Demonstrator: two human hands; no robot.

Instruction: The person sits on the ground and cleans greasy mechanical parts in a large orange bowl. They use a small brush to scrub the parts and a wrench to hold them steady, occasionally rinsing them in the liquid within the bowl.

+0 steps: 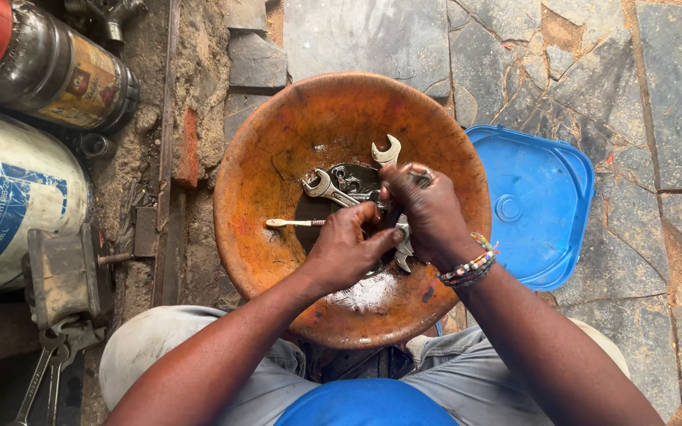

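Person sits w/ an orange basin (278,158) between the knees; both hands work over its middle. Left hand (346,246) is clenched round a toothbrush (294,223): the pale handle sticks out to the person's left, lying roughly level across the basin, brush end hidden under the fingers. Right hand (428,209), w/ a beaded bracelet (471,267) at the wrist, is closed on a small dark metal part; can't tell what it is, mostly covered by the fingers.

The two hands touch, left just below and inboard of the right, so the brush head meets the held part right at the basin's centre. Left hand is nearer the brush handle; right hand is nearer the spanners.

Spanners (333,188) lie in dark liquid at the bottom, just beyond the hands; one open-ended spanner (386,150) points away from the person.

Blue lid (538,205) sits on stone paving to the right, touching the basin's rim. Oil bottle (57,71) and white drum (9,197) lie off to the left.
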